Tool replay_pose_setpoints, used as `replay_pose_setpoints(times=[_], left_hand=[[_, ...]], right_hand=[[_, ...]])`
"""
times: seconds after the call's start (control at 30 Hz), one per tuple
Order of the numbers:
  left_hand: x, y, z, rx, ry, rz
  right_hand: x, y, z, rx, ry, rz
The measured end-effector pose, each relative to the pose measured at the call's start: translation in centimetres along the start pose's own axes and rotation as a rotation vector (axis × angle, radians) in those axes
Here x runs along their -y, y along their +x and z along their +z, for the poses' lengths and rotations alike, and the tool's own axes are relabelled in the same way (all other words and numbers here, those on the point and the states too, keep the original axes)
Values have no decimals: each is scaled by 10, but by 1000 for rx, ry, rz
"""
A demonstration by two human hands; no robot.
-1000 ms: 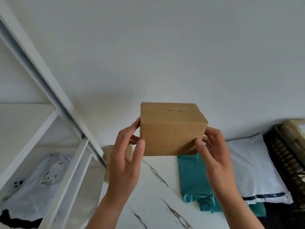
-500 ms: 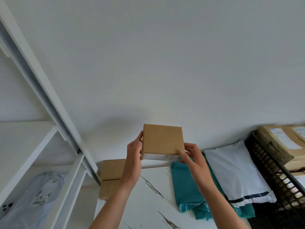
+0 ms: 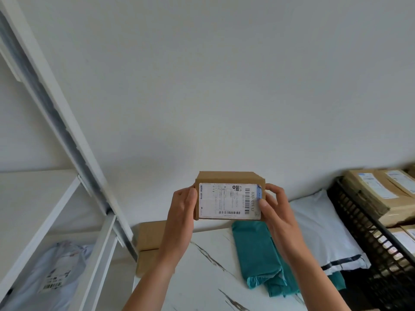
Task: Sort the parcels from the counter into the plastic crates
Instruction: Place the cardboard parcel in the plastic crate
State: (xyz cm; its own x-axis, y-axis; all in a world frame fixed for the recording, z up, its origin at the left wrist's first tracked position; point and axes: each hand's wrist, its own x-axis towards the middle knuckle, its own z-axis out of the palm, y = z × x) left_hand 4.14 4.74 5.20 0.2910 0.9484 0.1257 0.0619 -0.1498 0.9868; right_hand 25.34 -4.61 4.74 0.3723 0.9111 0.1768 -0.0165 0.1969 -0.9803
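Small brown cardboard parcel [image 3: 229, 199] is looking light, stiff; left grip [image 3: 182, 211] and right grip [image 3: 278, 211] are pinching its side edges.

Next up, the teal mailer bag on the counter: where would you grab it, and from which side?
Take the teal mailer bag by its crumpled near end, probably pinching from above on the person's side. It lies flat and limp on the counter, so only that bunched end offers a raised fold; the white bag crowds its right edge.
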Motion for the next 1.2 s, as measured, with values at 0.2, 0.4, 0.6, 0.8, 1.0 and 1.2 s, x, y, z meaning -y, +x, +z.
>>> replay_pose_setpoints(times=[0.2, 0.4, 0.6, 0.8, 1.0, 1.2], left_hand=[[22, 7, -18, 137, 125, -33], [38, 14, -13, 567, 59, -188], [41, 11, 4, 338, -102, -226], [38, 8, 8, 279, -156, -219], [33, 6, 6, 413, -47, -169], [9, 9, 5, 441, 20, -91]], right_hand=[[8, 39, -20, 125, -72, 148], [26, 87, -17, 449, -356, 322], [5, 69, 1, 215, -288, 299], [-25, 10, 16, 307, -253, 325], [-12, 5, 8, 250, -257, 251], [19, 3, 3, 250, -244, 205]])
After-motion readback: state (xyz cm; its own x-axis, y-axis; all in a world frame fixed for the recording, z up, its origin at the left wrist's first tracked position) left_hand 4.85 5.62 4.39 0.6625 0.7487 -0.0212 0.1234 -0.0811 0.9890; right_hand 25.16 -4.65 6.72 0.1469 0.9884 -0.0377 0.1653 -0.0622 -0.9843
